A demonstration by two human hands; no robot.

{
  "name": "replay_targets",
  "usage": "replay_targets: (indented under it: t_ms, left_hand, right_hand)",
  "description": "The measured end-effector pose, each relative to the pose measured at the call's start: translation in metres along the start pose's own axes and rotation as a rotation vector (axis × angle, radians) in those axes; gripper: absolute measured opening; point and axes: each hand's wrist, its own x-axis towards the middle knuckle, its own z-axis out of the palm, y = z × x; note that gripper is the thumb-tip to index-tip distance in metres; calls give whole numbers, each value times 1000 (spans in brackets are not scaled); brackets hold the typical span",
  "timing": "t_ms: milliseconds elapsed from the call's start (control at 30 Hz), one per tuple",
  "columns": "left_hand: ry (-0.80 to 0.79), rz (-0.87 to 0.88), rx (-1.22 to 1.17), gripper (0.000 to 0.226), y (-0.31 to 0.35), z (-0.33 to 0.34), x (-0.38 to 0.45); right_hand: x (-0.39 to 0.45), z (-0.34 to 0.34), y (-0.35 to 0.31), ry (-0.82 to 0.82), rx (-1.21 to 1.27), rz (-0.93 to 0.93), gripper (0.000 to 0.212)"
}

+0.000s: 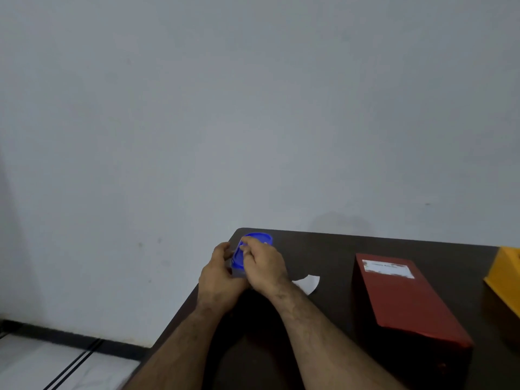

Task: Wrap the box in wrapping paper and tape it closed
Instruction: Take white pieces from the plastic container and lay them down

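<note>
Both hands meet low in the middle of the frame. The left hand (218, 273) wraps around a blue tape holder (247, 250); the right hand (263, 267) pinches at its top (maybe the tape end). The red box (405, 298) lies at the lower right on the table (323, 249). It looks stiff and light, best held by its long sides.

a dark brown desk (323, 249) fills the lower right, its rounded far corner pointing toward a plain grey wall (253, 108). at the right edge of the view a yellow object (505, 273) rests on the desk, cut off by the frame. at lower left, below the wall, a black skirting strip (70, 337) meets a pale floor (33, 364) crossed by thin dark lines.
</note>
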Motion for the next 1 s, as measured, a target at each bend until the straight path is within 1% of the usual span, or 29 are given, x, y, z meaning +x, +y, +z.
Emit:
replay_targets:
  t_ms: [100,167,233,300,333,367,433,533,633,733,767,833,867,933,1000]
  left_hand:
    - [-19,-27,-43,105,1,-1,1]
    - [-23,-33,-71,104,0,-1,2]
    - [-28,-35,-83,105,2,0,1]
    - [-35,-27,-77,113,4,0,1]
    - [-39,-26,-75,115,5,-1,1]
    - [-43,-34,-76,114,6,0,2]
    - [-48,-53,-80,109,3,-1,4]
    - [-51,-53,-76,101,-3,1,8]
    - [-69,0,-45,88,4,-2,3]
    - [-81,88,83,82,9,-3,0]
    - [-85,92,108,82,11,-4,-1]
    - [-94,99,141,84,14,-4,-3]
    - [-94,105,154,86,15,-4,-4]
    - [-76,113,176,95,16,-4,-6]
    - [-43,116,204,101,19,-4,-7]
  right_hand:
    - [6,-3,-2,-2,137,33,43]
    - [10,-7,-1,1,155,31,48]
    - [15,-10,-1,-20,54,30,58]
    - [20,-13,2,-74,-84,81,69]
    - [22,-13,3,-105,-111,107,68]
    - [23,-12,4,-122,-110,115,62]
    - [25,-7,5,-119,-62,95,53]
    - [29,-9,6,-106,7,95,52]
    - [36,-19,8,-164,-85,36,39]
    - [45,-32,12,-213,-89,21,37]
    - [50,-34,14,-197,-107,13,34]
    - [67,-33,21,-161,-225,-11,30]
    - [74,-32,23,-182,-303,3,36]
    - [90,-33,27,-299,-396,90,47]
    - [100,-33,27,-417,-374,162,41]
